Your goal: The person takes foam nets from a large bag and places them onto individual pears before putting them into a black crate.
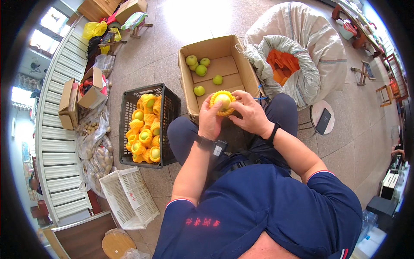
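Observation:
My left hand (209, 116) holds a pale green apple (223, 100) in a yellow foam net (223, 112), between my knees. My right hand (250, 114) grips the net's right side, its fingers curled round it. Just beyond my hands, several loose green apples (200, 70) lie in an open cardboard box (241, 67). To the left stands a black plastic crate (124, 108) filled with apples in yellow nets (145, 136). At the right, a big woven sack (315, 47) has its mouth rolled down around orange foam nets (280, 64).
A round stool (333, 125) with a dark phone (324, 121) stands beside my right knee. A white plastic crate (127, 198) lies at lower left. Bagged goods (97, 151) and open boxes (89, 90) line the left side. Wooden stools (362, 75) stand at the far right.

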A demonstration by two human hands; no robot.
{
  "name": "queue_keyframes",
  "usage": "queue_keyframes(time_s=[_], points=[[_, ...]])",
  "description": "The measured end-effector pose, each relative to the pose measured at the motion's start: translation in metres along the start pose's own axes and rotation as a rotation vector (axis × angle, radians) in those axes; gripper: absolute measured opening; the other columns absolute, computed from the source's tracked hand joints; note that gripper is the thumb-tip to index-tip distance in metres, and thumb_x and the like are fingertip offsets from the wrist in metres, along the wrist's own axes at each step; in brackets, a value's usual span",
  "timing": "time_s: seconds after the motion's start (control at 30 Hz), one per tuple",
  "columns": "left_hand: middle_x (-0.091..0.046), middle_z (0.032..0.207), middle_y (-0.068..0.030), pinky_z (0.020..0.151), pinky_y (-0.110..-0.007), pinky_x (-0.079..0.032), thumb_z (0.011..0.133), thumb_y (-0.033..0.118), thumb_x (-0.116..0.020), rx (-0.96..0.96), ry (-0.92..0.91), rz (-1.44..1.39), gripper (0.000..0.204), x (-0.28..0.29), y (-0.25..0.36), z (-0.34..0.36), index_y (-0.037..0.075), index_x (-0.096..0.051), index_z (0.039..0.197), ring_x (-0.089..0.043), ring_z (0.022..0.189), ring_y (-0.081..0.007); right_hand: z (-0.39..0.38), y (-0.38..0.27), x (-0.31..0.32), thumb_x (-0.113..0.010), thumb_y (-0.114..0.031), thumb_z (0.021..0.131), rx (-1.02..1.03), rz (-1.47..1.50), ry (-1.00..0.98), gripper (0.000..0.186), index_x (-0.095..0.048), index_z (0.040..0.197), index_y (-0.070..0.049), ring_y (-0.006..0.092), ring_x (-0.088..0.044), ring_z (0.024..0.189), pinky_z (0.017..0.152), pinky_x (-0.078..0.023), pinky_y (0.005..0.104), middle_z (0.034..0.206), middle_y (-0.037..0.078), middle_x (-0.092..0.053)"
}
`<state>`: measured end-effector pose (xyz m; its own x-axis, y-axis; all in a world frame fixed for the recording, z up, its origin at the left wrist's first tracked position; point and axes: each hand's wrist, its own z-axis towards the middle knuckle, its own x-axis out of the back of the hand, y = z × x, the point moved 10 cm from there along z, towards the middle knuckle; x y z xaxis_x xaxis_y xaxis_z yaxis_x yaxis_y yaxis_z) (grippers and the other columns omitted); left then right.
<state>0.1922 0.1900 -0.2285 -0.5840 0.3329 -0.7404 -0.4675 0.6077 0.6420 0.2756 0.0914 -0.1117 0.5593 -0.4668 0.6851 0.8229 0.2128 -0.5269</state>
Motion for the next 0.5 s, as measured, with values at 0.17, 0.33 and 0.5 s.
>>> queue_keyframes(time_s=[0.17, 0.33, 0.5], points=[[-0.060, 0.127, -0.0113, 0.096, -0.039, -0.055, 0.095, 0.006, -0.065, 0.051, 0.010, -0.017, 0.045, 0.001, -0.011, 0.001, 0.007, -0.046, 0.136, -0.062, 0.115, -0.0237, -0.004, -0.001, -0.006, -0.076, -0.011, 0.076, 0.050, -0.122, 0.038, 0.022, -0.063, 0.095, -0.008, 0.0347, -0.057, 0.110, 0.093, -0.050, 0.0432, 0.124, 0.016, -0.056], [-0.059, 0.127, -0.0106, 0.095, -0.039, -0.055, 0.093, 0.003, -0.066, -0.059, 0.039, 0.005, 0.050, 0.006, -0.003, 0.000, 0.007, -0.044, 0.138, -0.062, 0.113, -0.0236, -0.005, -0.002, -0.011, -0.077, -0.006, 0.075, 0.054, -0.082, 0.005, 0.020, -0.064, 0.089, -0.007, 0.0338, -0.056, 0.111, 0.095, -0.049, 0.0425, 0.123, 0.015, -0.057], [-0.059, 0.127, -0.0105, 0.097, -0.038, -0.054, 0.092, 0.001, -0.067, -0.140, 0.039, 0.053, 0.052, 0.006, 0.000, -0.001, 0.005, -0.043, 0.138, -0.062, 0.113, -0.0231, -0.003, 0.012, -0.009, -0.077, -0.004, 0.076, -0.056, 0.179, 0.025, 0.017, -0.062, 0.085, -0.005, 0.0351, -0.056, 0.113, 0.096, -0.047, 0.0411, 0.119, 0.014, -0.059]])
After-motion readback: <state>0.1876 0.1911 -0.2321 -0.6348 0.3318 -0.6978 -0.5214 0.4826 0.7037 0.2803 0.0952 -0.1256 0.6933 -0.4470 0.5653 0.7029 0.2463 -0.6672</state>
